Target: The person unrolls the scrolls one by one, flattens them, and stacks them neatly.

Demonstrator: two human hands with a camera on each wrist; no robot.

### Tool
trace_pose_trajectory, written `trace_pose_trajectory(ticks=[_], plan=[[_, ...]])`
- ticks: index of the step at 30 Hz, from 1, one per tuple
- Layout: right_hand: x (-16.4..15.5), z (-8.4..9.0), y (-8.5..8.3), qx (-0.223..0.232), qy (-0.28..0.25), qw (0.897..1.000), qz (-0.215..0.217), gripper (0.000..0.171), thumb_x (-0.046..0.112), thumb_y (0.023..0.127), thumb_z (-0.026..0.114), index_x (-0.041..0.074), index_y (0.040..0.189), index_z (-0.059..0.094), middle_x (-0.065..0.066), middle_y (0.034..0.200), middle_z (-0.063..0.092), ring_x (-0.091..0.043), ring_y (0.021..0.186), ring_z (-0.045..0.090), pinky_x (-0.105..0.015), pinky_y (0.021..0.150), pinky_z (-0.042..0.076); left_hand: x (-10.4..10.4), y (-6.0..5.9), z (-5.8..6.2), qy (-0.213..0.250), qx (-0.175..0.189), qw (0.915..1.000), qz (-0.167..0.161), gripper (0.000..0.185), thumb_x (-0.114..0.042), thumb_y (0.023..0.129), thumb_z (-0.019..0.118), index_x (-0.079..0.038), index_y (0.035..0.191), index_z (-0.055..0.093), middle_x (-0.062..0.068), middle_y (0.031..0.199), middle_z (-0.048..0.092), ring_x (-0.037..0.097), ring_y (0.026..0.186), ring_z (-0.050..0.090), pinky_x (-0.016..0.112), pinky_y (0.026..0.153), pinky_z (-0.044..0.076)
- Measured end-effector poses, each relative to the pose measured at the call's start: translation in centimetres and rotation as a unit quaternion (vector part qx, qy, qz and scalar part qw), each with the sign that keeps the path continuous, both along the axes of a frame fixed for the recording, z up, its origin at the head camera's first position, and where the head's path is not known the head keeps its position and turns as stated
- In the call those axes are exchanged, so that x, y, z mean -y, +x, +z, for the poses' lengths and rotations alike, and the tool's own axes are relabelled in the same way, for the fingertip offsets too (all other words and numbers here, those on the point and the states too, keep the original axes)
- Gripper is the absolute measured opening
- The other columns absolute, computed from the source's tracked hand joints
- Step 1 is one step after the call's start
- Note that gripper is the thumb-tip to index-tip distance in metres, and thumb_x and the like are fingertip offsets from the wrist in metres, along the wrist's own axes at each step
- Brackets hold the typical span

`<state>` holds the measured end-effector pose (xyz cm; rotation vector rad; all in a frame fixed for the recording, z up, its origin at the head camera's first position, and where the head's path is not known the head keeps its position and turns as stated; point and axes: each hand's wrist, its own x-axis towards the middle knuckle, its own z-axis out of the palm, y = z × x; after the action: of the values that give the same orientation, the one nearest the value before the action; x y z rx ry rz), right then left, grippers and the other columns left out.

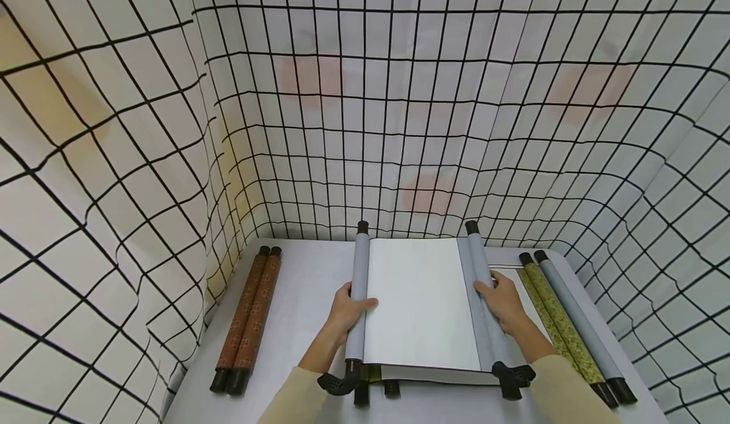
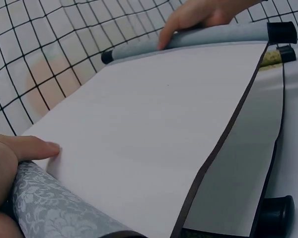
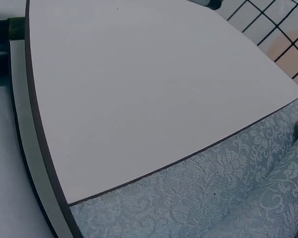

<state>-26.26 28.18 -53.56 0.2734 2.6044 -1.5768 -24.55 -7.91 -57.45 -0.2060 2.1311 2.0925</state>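
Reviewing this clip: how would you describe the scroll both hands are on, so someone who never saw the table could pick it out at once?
On the grey table walled in by grid-patterned cloth, look at the middle, between the brown rolled pair on the left and the green and grey rolls on the right. The open scroll lies there with the left hand and right hand on its grey rollers. It alone is unrolled, showing a blank white sheet.

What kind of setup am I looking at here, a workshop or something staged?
Likely a staged recording booth, not a workshop: a grid-printed cloth backdrop wraps a plain grey table, and rolled scrolls lie in neat pairs beside the open scroll that both hands hold.
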Motion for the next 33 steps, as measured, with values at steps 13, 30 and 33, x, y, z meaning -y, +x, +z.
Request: trace_pose_trajectory(ticks=[13, 30, 33], plan=[[-0.8, -0.2, 0.3, 0.005, -0.013, 1.0, -0.015, 0.076, 0.033, 0.106, 0.059, -0.007, 0.16, 0.023, -0.034, 0.147, 0.043, -0.043, 0.119, 0.053, -0.049, 0.088, 0.047, 1.0, -0.1, -0.1, -0.01, 0.011, 0.9999, 0.008, 0.068, -0.007, 0.089, 0.065, 0.009, 0.149, 0.04, 0.026, 0.134, 0.053, 0.039, 0.112, 0.054, 0.051, 0.086, 0.046], [-1.4, -0.6, 0.1, 0.009, -0.017, 1.0, -0.001, 0.08, 0.036, 0.105, 0.061, -0.005, 0.162, 0.021, -0.034, 0.153, 0.037, -0.045, 0.124, 0.051, -0.054, 0.093, 0.046, 2.1, 0.1, -0.8, -0.051, 0.01, 0.998, 0.036, 0.068, -0.015, 0.086, 0.083, 0.005, 0.141, 0.048, 0.021, 0.123, 0.059, 0.037, 0.108, 0.057, 0.052, 0.084, 0.048], [-1.6, -0.6, 0.2, 0.016, -0.016, 1.0, -0.007, 0.08, 0.036, 0.105, 0.06, -0.005, 0.161, 0.021, -0.034, 0.152, 0.038, -0.045, 0.123, 0.051, -0.054, 0.093, 0.046, 2.4, 0.2, -0.8, -0.047, 0.016, 0.9979, 0.043, 0.061, -0.009, 0.087, 0.076, 0.003, 0.139, 0.047, 0.021, 0.118, 0.059, 0.037, 0.103, 0.058, 0.049, 0.078, 0.047]])
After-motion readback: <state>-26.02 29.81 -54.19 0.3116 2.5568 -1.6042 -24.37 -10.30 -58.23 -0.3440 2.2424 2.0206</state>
